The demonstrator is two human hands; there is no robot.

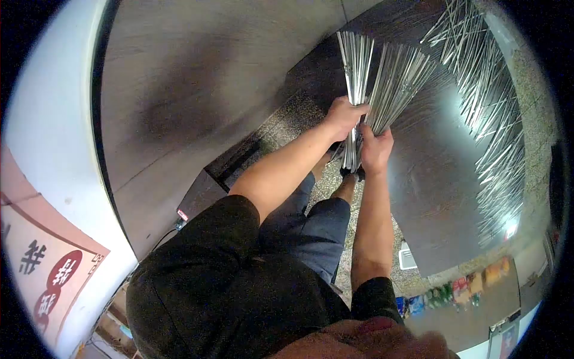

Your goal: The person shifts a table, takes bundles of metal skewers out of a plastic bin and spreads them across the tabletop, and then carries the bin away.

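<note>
Two fanned bunches of thin, shiny metal skewers stand in front of me. My left hand (347, 118) is closed round the left bunch (356, 63), whose lower ends stick out beneath the fist. Just to the right and slightly lower, my right hand (377, 148) grips the wider right bunch (399, 78), thumb pressed against it. The hands are close together, and the bunches meet between them, so where they divide is hard to see. A long loose heap of similar skewers (487, 113) lies on the dark table (433, 203) to my right.
A large dark board or tabletop (179, 113) spans the left. Colourful packets (457, 290) lie in a row on another table at lower right. A white container (408, 257) shows beside the dark table. Speckled floor (287, 122) lies around my legs.
</note>
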